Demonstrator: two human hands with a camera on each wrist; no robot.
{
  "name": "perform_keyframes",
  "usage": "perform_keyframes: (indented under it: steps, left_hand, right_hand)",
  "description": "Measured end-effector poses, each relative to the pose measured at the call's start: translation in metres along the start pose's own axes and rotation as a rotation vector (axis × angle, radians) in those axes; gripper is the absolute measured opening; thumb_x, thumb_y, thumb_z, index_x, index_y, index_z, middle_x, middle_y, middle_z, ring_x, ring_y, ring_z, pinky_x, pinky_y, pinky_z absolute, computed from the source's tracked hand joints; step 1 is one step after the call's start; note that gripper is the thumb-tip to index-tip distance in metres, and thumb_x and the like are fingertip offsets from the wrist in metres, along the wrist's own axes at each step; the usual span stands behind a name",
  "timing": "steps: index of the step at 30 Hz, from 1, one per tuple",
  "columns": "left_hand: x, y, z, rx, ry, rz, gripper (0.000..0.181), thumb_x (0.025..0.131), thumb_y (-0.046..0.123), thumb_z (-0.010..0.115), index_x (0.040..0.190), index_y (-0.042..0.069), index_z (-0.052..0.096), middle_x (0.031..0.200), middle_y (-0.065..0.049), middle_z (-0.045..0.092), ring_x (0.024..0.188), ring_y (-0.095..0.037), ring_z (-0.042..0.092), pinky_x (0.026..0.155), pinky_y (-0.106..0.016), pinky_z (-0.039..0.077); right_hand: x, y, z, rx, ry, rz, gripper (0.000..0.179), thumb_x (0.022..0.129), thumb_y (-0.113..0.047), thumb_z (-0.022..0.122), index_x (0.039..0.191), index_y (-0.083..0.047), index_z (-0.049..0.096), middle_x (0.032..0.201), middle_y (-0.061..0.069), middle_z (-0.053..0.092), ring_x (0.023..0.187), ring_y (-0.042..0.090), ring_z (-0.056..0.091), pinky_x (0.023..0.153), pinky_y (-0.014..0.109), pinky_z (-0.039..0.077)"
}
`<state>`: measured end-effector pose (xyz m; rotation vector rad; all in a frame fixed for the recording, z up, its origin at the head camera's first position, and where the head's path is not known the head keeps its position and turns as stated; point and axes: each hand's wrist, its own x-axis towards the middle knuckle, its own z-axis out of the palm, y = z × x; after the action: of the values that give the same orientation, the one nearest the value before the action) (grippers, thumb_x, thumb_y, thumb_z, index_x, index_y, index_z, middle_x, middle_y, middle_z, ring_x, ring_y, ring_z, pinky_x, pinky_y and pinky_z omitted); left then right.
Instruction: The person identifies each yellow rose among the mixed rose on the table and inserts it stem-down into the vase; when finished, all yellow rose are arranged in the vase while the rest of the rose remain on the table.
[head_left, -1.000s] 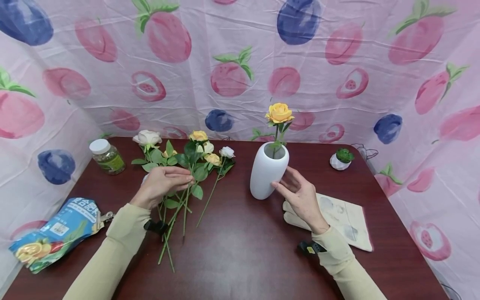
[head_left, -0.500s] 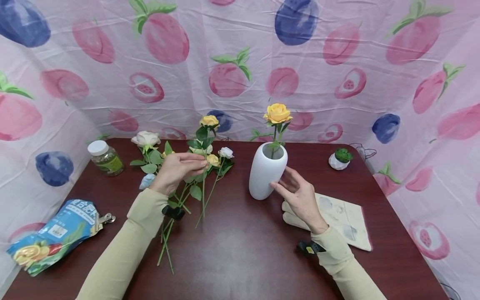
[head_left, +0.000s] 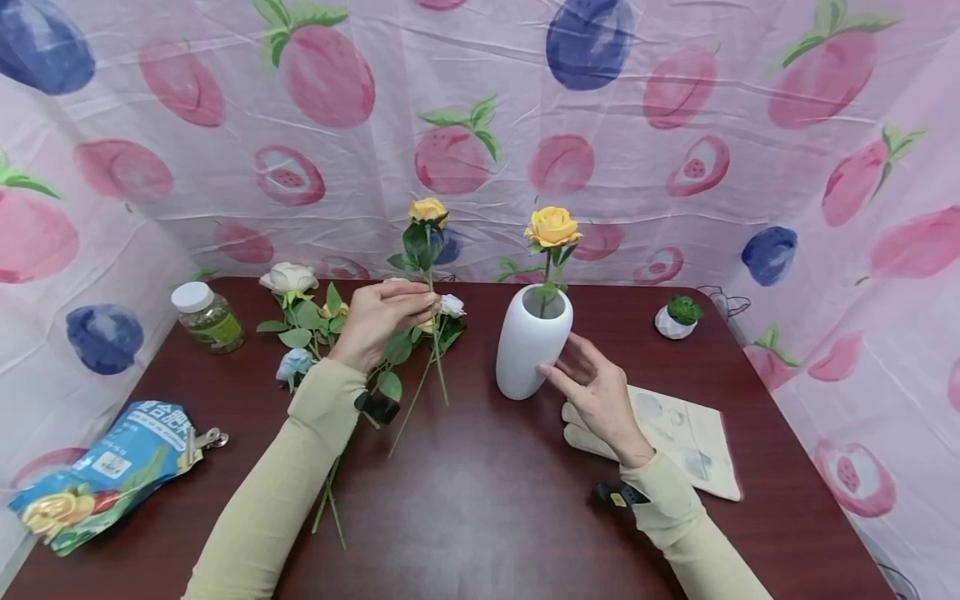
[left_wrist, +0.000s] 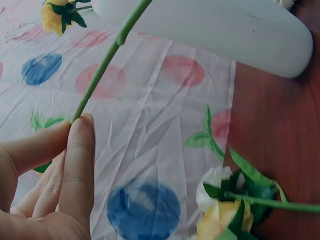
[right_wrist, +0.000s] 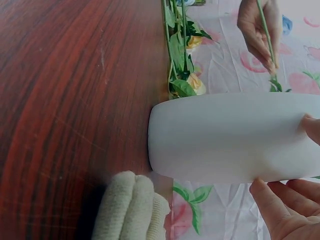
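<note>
Clock directions are read from the head view, with twelve towards the fruit-printed fabric curtain (head_left: pixel 461 158). The bare left grip (head_left: pixel 384 322) is narrow, pinching the thin green stem of a yellow rose with dark green leaves (head_left: pixel 428 212), at about ten o'clock from the smooth white ceramic-looking vase (head_left: pixel 528 350). The bare right grip (head_left: pixel 597 397) spans the lower part of that vase from about four o'clock, thumb and fingers on its wall; the vase stands upright on the dark reddish-brown wooden worktop (head_left: pixel 480 508).

The pinch bears on one short stretch of stem, so I judge the bloom's weight could make the rose swivel or slip. Its lower stem crosses that of a small white rose (head_left: pixel 452 306); if those two touch, which I cannot tell, a sideways pull could drag the other along. Brought towards three o'clock too low, the stem tip could knock the vase's wall or rim; a hard knock with a slack right grip might tip it. Leaves could also catch on the yellow rose in the vase (head_left: pixel 553 227), leaning towards one o'clock.
</note>
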<state>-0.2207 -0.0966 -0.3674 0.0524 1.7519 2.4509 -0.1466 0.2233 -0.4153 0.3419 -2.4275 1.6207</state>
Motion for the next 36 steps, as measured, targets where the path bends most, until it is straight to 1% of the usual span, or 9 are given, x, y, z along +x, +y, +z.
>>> perform_keyframes:
  steps: [4, 8, 15, 19, 22, 25, 31, 34, 36]
  left_hand:
    - [0.005, 0.004, 0.016, -0.035, 0.003, 0.034, 0.034, 0.094, -0.006, 0.069, 0.124, -0.019, 0.061, 0.091, -0.006, 0.079, 0.086, -0.015, 0.078, 0.082, -0.029, 0.062]
    - [0.009, 0.010, 0.030, -0.060, -0.002, 0.064, 0.030, 0.092, -0.004, 0.073, 0.119, -0.015, 0.065, 0.091, -0.008, 0.079, 0.087, -0.017, 0.078, 0.083, -0.031, 0.062]
    - [0.016, 0.023, 0.054, -0.116, 0.006, 0.157, 0.028, 0.089, -0.003, 0.077, 0.115, -0.012, 0.068, 0.090, -0.009, 0.079, 0.084, -0.018, 0.078, 0.079, -0.030, 0.063]
    - [0.020, 0.029, 0.068, -0.153, 0.025, 0.222, 0.022, 0.089, -0.004, 0.077, 0.109, -0.009, 0.071, 0.090, -0.010, 0.079, 0.082, -0.018, 0.078, 0.078, -0.030, 0.063]
    - [0.023, 0.032, 0.076, -0.192, 0.035, 0.267, 0.019, 0.088, -0.005, 0.077, 0.106, -0.009, 0.072, 0.091, -0.012, 0.079, 0.083, -0.019, 0.078, 0.080, -0.031, 0.063]
    - [0.026, 0.034, 0.082, -0.231, 0.048, 0.294, 0.018, 0.089, -0.006, 0.076, 0.106, -0.009, 0.071, 0.092, -0.014, 0.079, 0.083, -0.020, 0.078, 0.082, -0.032, 0.063]
    - [0.032, 0.039, 0.086, -0.293, 0.101, 0.308, 0.013, 0.089, -0.007, 0.075, 0.102, -0.005, 0.074, 0.090, -0.013, 0.078, 0.082, -0.020, 0.078, 0.082, -0.031, 0.063]
    - [0.036, 0.042, 0.086, -0.319, 0.125, 0.317, 0.014, 0.089, -0.007, 0.075, 0.103, -0.006, 0.074, 0.089, -0.013, 0.078, 0.081, -0.020, 0.078, 0.080, -0.030, 0.063]
    - [0.038, 0.043, 0.086, -0.332, 0.137, 0.328, 0.018, 0.089, -0.007, 0.076, 0.106, -0.010, 0.072, 0.089, -0.013, 0.078, 0.081, -0.020, 0.078, 0.080, -0.029, 0.063]
  right_hand:
    - [0.000, -0.001, 0.000, 0.003, -0.002, -0.013, 0.057, 0.090, -0.023, 0.082, 0.142, -0.014, 0.060, 0.140, 0.013, 0.064, 0.119, 0.029, 0.069, 0.090, 0.025, 0.058]
    - [0.000, 0.000, 0.000, 0.001, -0.003, -0.016, 0.057, 0.090, -0.025, 0.082, 0.142, -0.016, 0.060, 0.140, 0.011, 0.064, 0.119, 0.027, 0.069, 0.091, 0.027, 0.058]
    - [-0.001, 0.002, -0.001, -0.002, -0.003, -0.021, 0.055, 0.091, -0.024, 0.081, 0.142, -0.017, 0.060, 0.140, 0.011, 0.064, 0.119, 0.028, 0.069, 0.091, 0.028, 0.058]
    - [0.000, 0.001, -0.001, 0.001, -0.006, -0.019, 0.055, 0.091, -0.020, 0.081, 0.142, -0.016, 0.060, 0.141, 0.011, 0.064, 0.120, 0.027, 0.069, 0.093, 0.028, 0.058]
    - [-0.001, 0.000, -0.001, 0.007, -0.006, -0.020, 0.056, 0.091, -0.018, 0.081, 0.143, -0.016, 0.059, 0.141, 0.010, 0.063, 0.120, 0.026, 0.068, 0.093, 0.029, 0.058]
    - [-0.001, -0.001, -0.001, 0.015, -0.005, -0.022, 0.056, 0.091, -0.019, 0.081, 0.142, -0.017, 0.059, 0.141, 0.009, 0.064, 0.120, 0.025, 0.069, 0.094, 0.030, 0.058]
    - [0.000, -0.001, 0.000, 0.010, -0.002, -0.028, 0.055, 0.091, -0.021, 0.081, 0.141, -0.018, 0.060, 0.140, 0.009, 0.064, 0.119, 0.024, 0.069, 0.093, 0.028, 0.058]
    - [0.000, -0.001, 0.000, 0.003, 0.001, -0.030, 0.054, 0.091, -0.022, 0.081, 0.141, -0.018, 0.061, 0.140, 0.009, 0.065, 0.118, 0.024, 0.070, 0.092, 0.027, 0.058]
    - [-0.001, 0.000, 0.000, 0.006, 0.000, -0.027, 0.055, 0.091, -0.023, 0.081, 0.141, -0.018, 0.061, 0.140, 0.009, 0.064, 0.117, 0.024, 0.070, 0.092, 0.027, 0.058]
